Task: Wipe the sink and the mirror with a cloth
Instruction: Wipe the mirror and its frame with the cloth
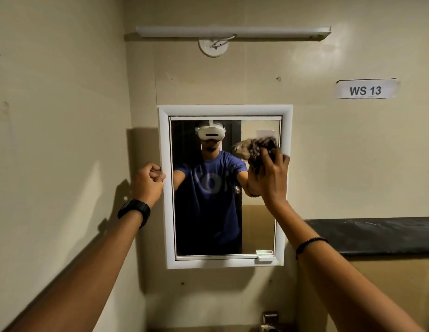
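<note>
A white-framed mirror (pixel 257 226) hangs on the beige wall straight ahead. My right hand (pixel 273 176) presses a dark crumpled cloth (pixel 261 146) against the glass near the mirror's upper right side. My left hand (pixel 149 179) grips the left edge of the white frame at about the same height, with a black watch on that wrist. The glass reflects a person in a blue shirt wearing a white headset, along with the cloth. The sink is out of view; only the top of a metal tap (pixel 269 321) shows at the bottom edge.
A tube light fitting (pixel 232 32) is mounted above the mirror. A paper label reading WS 13 (pixel 365 89) is taped on the wall to the right. A dark stone ledge (pixel 376 236) runs along the right wall below it. A side wall stands close on the left.
</note>
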